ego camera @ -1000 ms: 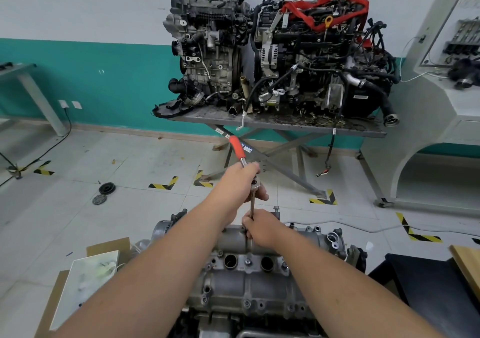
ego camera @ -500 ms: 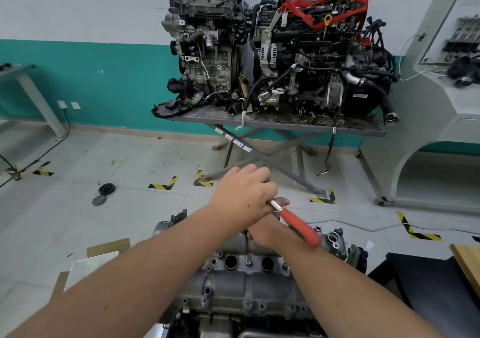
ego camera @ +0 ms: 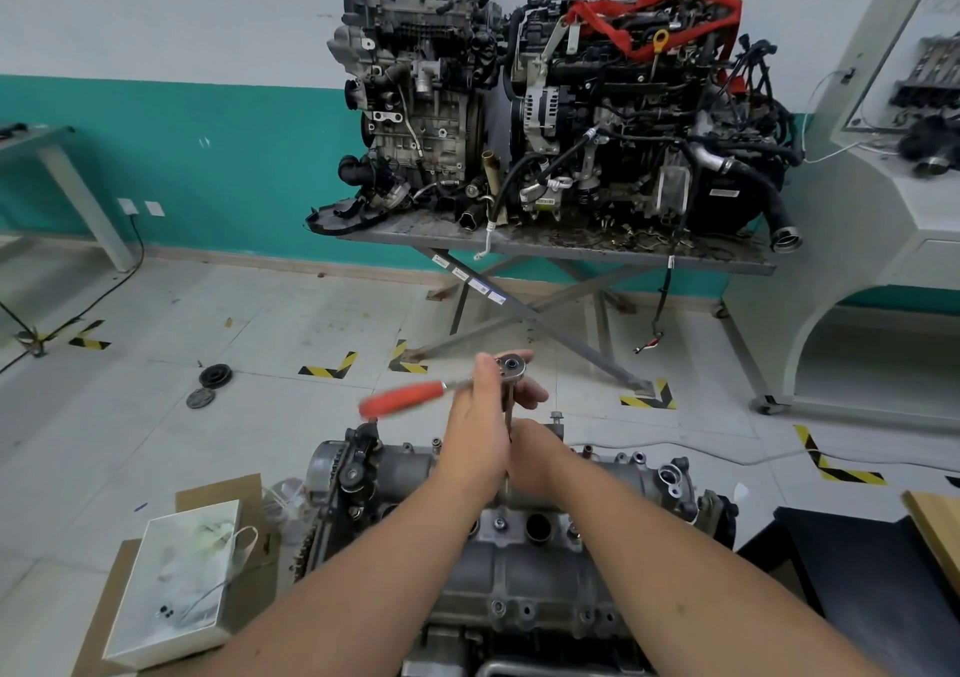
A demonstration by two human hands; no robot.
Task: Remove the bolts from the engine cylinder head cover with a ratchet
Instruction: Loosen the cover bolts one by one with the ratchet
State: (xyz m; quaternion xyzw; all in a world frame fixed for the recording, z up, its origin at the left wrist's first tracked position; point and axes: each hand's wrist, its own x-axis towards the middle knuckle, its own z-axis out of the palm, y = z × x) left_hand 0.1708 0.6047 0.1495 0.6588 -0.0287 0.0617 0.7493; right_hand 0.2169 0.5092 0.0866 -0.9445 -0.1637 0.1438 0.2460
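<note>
Two hands on ratchet (ego camera: 511, 367) | left hand (ego camera: 480, 416) fingers curl round its head; right hand (ego camera: 535, 455) fingers grip its extension shaft

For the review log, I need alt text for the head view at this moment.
A person's left hand holds a red-handled ratchet near its head, while the right hand steadies its vertical extension over the cylinder head cover. Two other engines sit on a metal table behind.
</note>
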